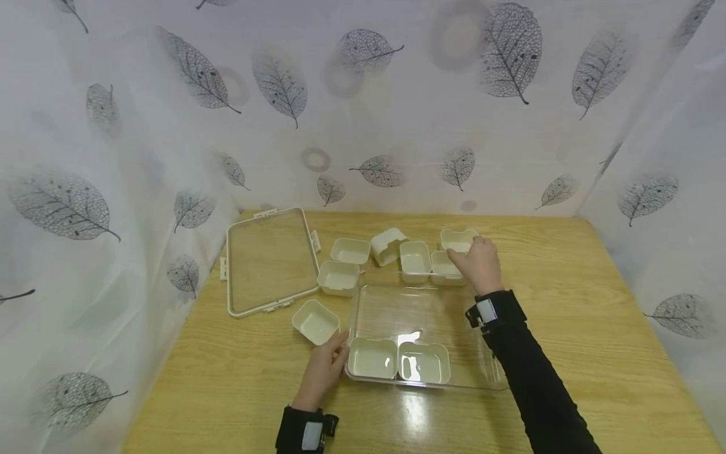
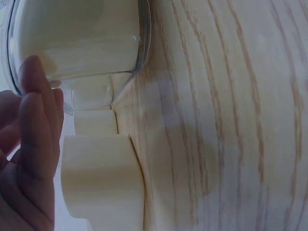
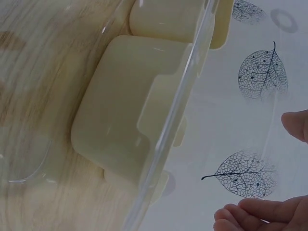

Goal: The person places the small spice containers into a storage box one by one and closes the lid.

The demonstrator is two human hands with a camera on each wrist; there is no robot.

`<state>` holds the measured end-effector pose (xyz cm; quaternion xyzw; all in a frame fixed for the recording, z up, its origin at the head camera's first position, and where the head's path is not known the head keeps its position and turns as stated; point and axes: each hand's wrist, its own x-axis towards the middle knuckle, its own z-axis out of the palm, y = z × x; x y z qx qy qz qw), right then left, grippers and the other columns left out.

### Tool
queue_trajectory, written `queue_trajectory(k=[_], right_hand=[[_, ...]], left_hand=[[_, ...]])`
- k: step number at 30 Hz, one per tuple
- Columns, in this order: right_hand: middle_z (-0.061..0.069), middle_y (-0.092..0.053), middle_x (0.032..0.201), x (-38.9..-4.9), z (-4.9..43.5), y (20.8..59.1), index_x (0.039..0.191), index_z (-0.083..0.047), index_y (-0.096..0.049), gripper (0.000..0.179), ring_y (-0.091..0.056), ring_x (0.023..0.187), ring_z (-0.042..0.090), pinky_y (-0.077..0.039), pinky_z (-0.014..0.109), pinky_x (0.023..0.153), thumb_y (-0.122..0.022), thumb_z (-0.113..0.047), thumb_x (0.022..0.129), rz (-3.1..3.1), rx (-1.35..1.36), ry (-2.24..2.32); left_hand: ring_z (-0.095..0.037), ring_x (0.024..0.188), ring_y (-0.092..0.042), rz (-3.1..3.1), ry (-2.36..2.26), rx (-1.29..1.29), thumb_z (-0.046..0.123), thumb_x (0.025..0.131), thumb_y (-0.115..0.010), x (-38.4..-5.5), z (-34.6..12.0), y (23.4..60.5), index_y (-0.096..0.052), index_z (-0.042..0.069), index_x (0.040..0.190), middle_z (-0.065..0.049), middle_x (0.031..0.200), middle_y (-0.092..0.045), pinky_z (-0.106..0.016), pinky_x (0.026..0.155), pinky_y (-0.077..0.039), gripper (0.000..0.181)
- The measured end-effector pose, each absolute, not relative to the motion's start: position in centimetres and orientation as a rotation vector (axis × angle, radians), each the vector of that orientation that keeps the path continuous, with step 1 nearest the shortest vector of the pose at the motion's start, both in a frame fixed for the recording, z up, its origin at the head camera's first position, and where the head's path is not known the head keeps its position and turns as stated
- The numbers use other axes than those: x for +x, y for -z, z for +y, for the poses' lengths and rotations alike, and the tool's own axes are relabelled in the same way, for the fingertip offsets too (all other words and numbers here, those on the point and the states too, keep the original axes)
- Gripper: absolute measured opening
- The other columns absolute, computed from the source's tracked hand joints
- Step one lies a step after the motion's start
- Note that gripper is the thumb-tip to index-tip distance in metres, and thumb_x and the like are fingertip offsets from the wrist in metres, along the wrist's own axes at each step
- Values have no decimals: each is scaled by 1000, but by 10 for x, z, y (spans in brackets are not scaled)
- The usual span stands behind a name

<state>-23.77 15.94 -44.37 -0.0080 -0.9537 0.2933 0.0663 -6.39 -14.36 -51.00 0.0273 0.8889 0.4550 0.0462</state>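
A clear plastic tray point(image 1: 397, 309) lies on the table with two cream bins point(image 1: 372, 358) side by side in its near left part. At the tray's left edge my left hand point(image 1: 322, 372) touches the rim with fairly straight fingers point(image 2: 41, 115). Beyond the tray's far right side, my right hand point(image 1: 481, 266) hovers over a cream bin point(image 1: 445, 263), thumb and fingers apart. The right wrist view shows nothing between that thumb point(image 3: 296, 126) and the fingers. Another bin point(image 1: 458, 239) stands just behind, partly covered by the hand.
A clear lid point(image 1: 272, 261) with a white frame and side clips lies at the back left. More cream bins stand behind the tray, one of them tipped point(image 1: 388, 246). A single bin point(image 1: 316, 322) sits left of the tray. Leaf-patterned curtains point(image 1: 408, 126) border the table.
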Motion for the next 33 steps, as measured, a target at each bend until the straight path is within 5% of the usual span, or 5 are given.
queue_trajectory(k=[17,24,33], right_hand=[[41,-39,108,-273,164,467,109,26,-39,76,-36,100,50,-38,53,80,-57,-42,80,-3010,-131,-782],[37,-45,102,-284,163,478,98,24,-49,73,-39,95,46,-34,50,81,-57,-46,78,-3010,-152,-748],[37,-45,94,-294,162,491,100,27,-44,84,-43,89,44,-32,48,77,-55,-53,76,-3073,-155,-488]], left_hand=[[-6,59,-51,2690,-1404,51,10,89,-51,-65,-145,507,-50,-3,122,-7,83,-59,-21,50,-44,35],[-8,56,-51,2669,-1401,28,12,90,-51,-66,-146,507,-49,-1,123,-6,82,-59,-20,48,-44,36],[-6,58,-51,2659,-1407,41,12,89,-51,-65,-146,512,-50,-1,123,-6,83,-59,-20,51,-45,36]])
